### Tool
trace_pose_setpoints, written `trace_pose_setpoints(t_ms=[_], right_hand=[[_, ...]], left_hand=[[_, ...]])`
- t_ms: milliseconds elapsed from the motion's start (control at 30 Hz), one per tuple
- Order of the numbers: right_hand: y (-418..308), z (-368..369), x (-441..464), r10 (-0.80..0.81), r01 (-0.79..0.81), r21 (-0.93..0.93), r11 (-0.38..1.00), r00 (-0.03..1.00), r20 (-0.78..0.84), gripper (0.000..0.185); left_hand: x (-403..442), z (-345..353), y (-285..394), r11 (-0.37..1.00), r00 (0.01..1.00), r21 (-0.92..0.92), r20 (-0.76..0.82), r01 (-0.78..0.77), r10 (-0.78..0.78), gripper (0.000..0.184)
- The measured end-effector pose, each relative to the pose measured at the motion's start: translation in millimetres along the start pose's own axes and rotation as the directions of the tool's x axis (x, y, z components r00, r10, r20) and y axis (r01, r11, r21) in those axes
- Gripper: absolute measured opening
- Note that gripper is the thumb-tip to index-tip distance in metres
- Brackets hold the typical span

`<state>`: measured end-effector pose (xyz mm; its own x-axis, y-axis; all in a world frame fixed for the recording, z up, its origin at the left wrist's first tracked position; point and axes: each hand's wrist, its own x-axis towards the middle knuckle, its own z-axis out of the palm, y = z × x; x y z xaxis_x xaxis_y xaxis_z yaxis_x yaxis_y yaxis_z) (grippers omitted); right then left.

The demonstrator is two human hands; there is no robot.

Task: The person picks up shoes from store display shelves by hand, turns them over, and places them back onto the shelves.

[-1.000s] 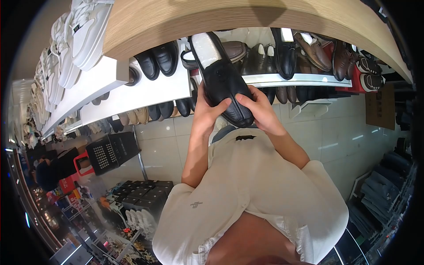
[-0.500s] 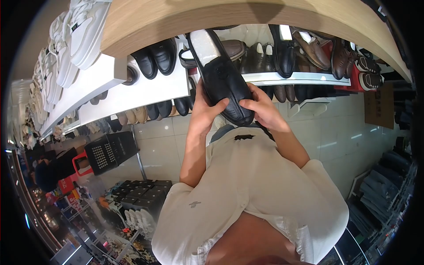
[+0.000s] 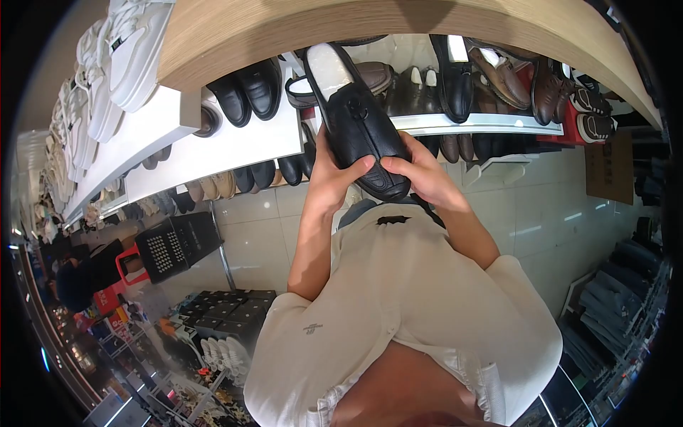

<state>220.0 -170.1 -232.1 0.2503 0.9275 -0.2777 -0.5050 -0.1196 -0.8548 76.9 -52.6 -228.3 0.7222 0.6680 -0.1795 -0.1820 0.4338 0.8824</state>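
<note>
A black leather slip-on shoe (image 3: 359,124) is held between my two hands in front of my chest, its toe pointing toward me. White paper padding (image 3: 329,70) fills its opening at the far end. My left hand (image 3: 334,176) grips the near left side, thumb pressed on the upper by the toe. On the other side my right hand (image 3: 421,171) holds the shoe the same way, its thumb close to the left one. The fingers of both hands are mostly hidden beneath the shoe.
Behind the shoe, a white shelf (image 3: 242,151) carries black shoes (image 3: 247,92). Brown shoes (image 3: 501,78) stand farther right. A wooden ledge (image 3: 299,32) curves overhead. White sneakers (image 3: 139,60) line the left. Stacked dark boxes (image 3: 228,313) are at lower left, folded jeans (image 3: 615,306) at right.
The shoe has turned slightly in my hands, so its top faces me a little more. Both thumbs stay by the toe, and the view has shifted slightly.
</note>
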Motion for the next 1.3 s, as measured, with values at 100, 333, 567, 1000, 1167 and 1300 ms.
trace_pose_setpoints(t_ms=[100, 333, 567, 1000, 1167, 1300], right_hand=[[-1.0, 2.5, -1.1, 0.025, -0.025, 0.020, 1.000, 1.000, 0.008, 0.061], [12.9, -3.0, 1.0, 0.025, -0.033, 0.165, 0.986, 0.999, 0.047, 0.062], [40.7, -17.9, -19.7, 0.223, -0.227, 0.299, 0.927, 0.974, 0.048, 0.051], [59.6, -148.6, 20.4, 0.017, 0.047, 0.324, 0.945, 0.981, -0.192, 0.044], [52.0, -175.5, 61.6, 0.030, 0.089, 0.464, 0.881, 0.970, -0.241, 0.048], [74.2, -193.8, 75.4, 0.089, 0.044, 0.507, 0.861, 0.968, -0.235, 0.047]], left_hand=[[-0.3, -1.4, 0.3, 1.000, 1.000, -0.008, 0.008, -0.007, 0.007, 0.094], [4.5, -3.8, -8.8, 0.999, 1.000, -0.033, 0.002, -0.027, 0.027, 0.094], [10.8, -4.6, -31.2, 0.994, 0.997, 0.092, -0.033, -0.064, 0.067, 0.107], [9.8, -16.3, -87.9, 0.921, 0.973, 0.342, -0.194, 0.187, -0.125, 0.074], [-4.7, -18.9, -100.1, 0.902, 0.964, 0.366, -0.214, 0.229, -0.158, 0.064], [-11.6, -15.9, -101.8, 0.898, 0.954, 0.364, -0.250, 0.249, -0.164, 0.061]])
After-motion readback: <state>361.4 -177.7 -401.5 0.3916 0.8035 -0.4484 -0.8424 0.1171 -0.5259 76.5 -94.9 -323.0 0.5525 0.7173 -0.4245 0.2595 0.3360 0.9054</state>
